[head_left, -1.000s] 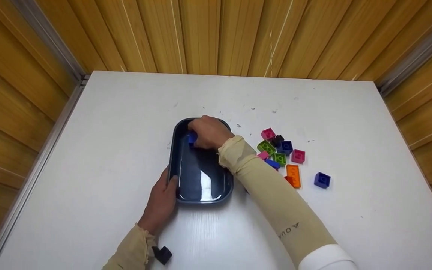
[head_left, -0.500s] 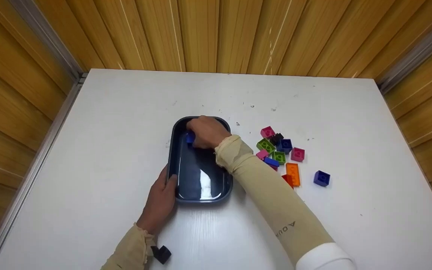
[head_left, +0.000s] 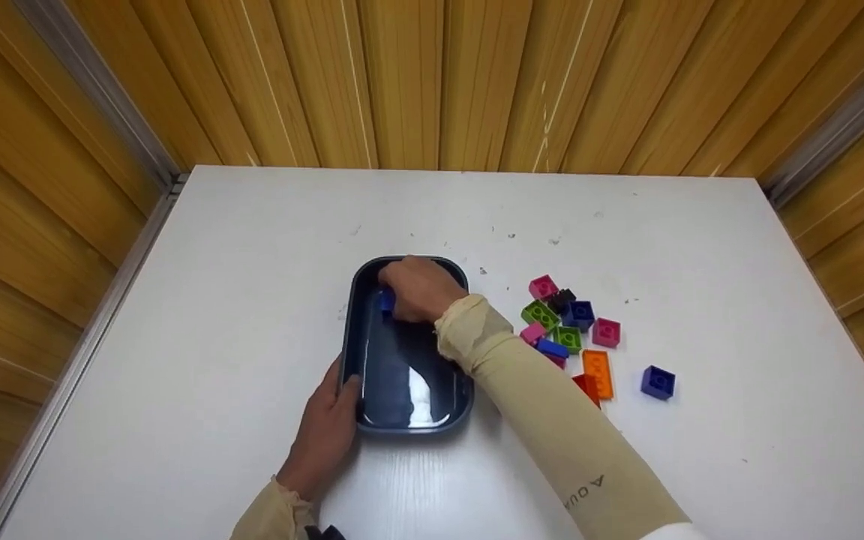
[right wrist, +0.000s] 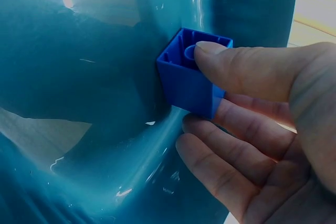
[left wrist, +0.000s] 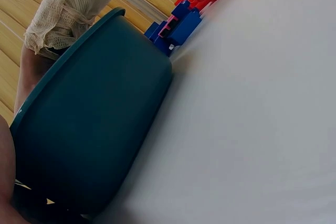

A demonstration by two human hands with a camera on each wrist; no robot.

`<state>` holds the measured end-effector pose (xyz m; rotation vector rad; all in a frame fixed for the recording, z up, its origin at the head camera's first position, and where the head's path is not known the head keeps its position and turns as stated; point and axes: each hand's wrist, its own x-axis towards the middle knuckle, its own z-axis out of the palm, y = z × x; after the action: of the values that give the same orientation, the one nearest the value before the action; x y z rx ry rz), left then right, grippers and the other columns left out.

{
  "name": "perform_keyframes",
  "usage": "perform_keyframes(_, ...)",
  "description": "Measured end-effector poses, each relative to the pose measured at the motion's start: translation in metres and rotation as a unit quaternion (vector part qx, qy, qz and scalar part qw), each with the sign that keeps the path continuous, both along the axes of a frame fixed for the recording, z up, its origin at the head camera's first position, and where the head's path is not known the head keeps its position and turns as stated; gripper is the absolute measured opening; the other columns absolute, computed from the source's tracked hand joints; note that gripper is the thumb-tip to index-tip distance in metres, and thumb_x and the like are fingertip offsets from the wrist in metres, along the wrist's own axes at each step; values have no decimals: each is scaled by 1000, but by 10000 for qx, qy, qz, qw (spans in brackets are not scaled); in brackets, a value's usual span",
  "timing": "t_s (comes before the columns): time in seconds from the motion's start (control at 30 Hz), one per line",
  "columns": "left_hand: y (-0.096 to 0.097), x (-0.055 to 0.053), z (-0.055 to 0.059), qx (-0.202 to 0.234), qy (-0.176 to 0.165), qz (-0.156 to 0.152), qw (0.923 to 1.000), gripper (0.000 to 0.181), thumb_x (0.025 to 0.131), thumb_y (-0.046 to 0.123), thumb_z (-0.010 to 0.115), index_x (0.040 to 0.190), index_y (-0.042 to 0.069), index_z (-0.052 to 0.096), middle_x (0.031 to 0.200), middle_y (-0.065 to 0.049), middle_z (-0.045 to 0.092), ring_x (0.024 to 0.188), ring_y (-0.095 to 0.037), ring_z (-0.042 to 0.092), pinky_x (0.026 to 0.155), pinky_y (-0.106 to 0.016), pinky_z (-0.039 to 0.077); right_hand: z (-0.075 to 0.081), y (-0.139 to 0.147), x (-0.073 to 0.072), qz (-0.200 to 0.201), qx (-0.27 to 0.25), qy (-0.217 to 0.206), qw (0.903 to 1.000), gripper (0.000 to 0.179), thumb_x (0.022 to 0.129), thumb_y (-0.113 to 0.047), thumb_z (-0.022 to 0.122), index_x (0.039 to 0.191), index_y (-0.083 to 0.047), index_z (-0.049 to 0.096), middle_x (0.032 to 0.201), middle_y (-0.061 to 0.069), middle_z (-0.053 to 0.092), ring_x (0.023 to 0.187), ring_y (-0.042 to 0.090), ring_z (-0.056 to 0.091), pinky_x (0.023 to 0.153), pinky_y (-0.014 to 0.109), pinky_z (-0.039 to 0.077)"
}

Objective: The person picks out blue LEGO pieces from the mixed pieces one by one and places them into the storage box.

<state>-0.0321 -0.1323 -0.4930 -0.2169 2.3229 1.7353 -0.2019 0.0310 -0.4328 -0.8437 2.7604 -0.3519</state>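
Observation:
A deep, dark blue rectangular tray [head_left: 391, 405] with rounded corners stands on the white table. My left hand [head_left: 325, 435] grips its left wall, thumb over the rim and fingers outside. In the left wrist view the tray's outer wall [left wrist: 100, 108] fills the left half. My right hand [head_left: 423, 289] reaches inside the far left part of the tray. It pinches a blue toy building brick [right wrist: 191, 77], thumb on the hollow underside, which faces the thumb. In the right wrist view the brick is against the tray's inner surface, near a corner.
Right of the tray lies a loose group of toy bricks: pink [head_left: 607, 332], green [head_left: 540, 316], black [head_left: 562, 300], orange [head_left: 597, 373], red [head_left: 587, 390] and blue. One dark blue brick [head_left: 658, 382] lies apart, farther right. Wood-look panels [head_left: 402, 82] stand behind the table.
The head view has tilted, so everything sits slightly lower in it. Both hands keep their places: the left on the tray's wall, the right holding the blue brick inside.

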Motion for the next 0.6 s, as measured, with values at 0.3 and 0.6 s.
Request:
perform_keyframes(0.3,0,3,-1,-121,-35,49,9999,56,112,28,39,165,12,26,165,-14,34,153,-32,26,121,-55,23,0,-1,7,29,20,69,10000,11,83,-3,75,93,-8,75,81,4,67,72,19,55,69,36,51)
perform_keyframes(0.6,3,-3,-2,-162,-73,82,9998,57,112,28,39,165,11,27,164,-15,34,153,-33,26,121,-55,23,5,4,3,22,80,199,9998,12,83,-9,78,94,-8,74,87,7,71,76,21,61,73,39,55)
